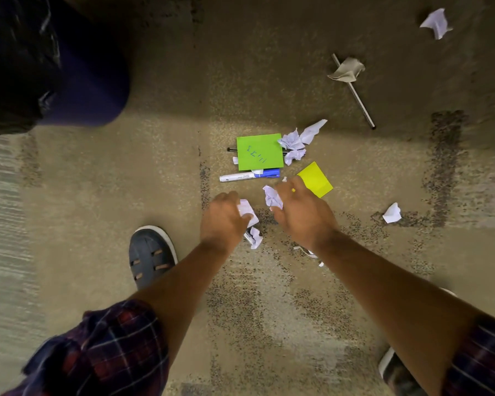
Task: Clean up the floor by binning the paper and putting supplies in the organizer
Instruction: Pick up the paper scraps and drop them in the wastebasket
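My left hand (pixel 222 217) is closed around a crumpled white paper (pixel 247 210) low over the carpet. Beside it, my right hand (pixel 300 208) grips another crumpled paper (pixel 272 198). Just under the left hand lie a further paper ball (pixel 256 238) and part of a marker. Ahead on the floor sit a green sticky pad (pixel 259 151) with blue writing, a white marker with a blue cap (pixel 249 176), a black pen (pixel 231 150) poking from under the pad, a yellow sticky pad (pixel 316 180) and more crumpled paper (pixel 296 141).
A dark bin with a black liner (pixel 49 64) stands at the upper left. Farther right lie a metal rod (pixel 357 98) under a tan paper wad (pixel 347 70), a paper ball (pixel 436 22) and another (pixel 392 213). My shoe (pixel 150 254) is at the left.
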Motion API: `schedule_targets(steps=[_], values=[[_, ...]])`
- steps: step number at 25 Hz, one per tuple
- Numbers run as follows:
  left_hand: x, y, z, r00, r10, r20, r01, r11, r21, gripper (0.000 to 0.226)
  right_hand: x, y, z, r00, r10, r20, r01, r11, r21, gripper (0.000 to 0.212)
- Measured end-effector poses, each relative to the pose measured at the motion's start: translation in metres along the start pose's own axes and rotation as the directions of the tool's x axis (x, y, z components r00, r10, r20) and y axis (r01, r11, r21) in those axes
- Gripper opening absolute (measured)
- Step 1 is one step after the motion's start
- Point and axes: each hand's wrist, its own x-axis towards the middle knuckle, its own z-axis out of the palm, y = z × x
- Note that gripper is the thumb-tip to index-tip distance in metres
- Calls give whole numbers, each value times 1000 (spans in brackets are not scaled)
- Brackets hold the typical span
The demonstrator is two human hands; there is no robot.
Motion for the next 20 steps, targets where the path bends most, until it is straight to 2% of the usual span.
schedule_targets(steps=[3,6,9,13,17,20], values=[[3,1,7,984,132,121,-153,971,182,53,6,-8,16,989,-69,129,106,946,-306,61],[7,0,9,966,179,189,-231,925,302,66,13,-7,25,994,34,104,11,916,-402,65],[6,-1,8,960,213,182,-269,885,381,74,18,-9,24,995,81,60,-48,905,-423,57],[5,-1,2,971,192,145,-233,899,371,72,19,-10,21,992,106,74,-67,912,-406,52],[10,0,1,971,209,115,-238,879,412,56,25,-12,16,989,38,141,14,937,-349,59],[13,5,-2,976,182,117,-210,929,304,37,29,-10,7,985,35,169,2,977,-213,53]])
